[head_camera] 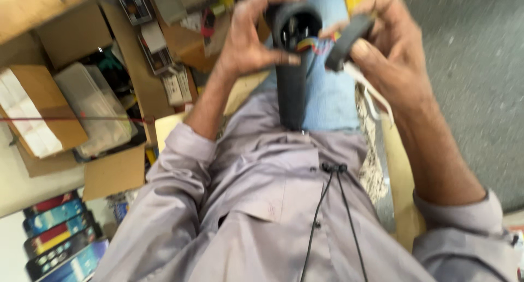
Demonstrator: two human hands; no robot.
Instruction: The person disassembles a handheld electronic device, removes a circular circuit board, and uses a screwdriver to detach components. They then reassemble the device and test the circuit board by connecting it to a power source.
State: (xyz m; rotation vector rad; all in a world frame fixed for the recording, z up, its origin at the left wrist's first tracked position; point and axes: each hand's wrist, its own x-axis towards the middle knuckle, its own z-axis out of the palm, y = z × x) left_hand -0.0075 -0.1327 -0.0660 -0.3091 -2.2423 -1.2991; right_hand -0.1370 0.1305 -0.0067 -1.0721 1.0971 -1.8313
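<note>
My left hand (pixel 254 34) grips the open top end of a black tube-shaped handle (pixel 292 75) that stands upright over my lap. Red and yellow wires (pixel 311 45) show inside its open end and run across to a black ring-shaped cap (pixel 349 39), which my right hand (pixel 390 47) holds tilted just to the right of the tube. The two parts are apart, joined only by the wires. A white cord (pixel 371 96) hangs below my right hand.
Cardboard boxes (pixel 49 105) with small parts, a clear plastic case (pixel 93 107) and boxed items (pixel 164 53) lie on the left. Stacked flat packs (pixel 60 235) sit at the lower left. Grey floor (pixel 480 69) is on the right. Black earphone wires (pixel 333 216) hang down my shirt.
</note>
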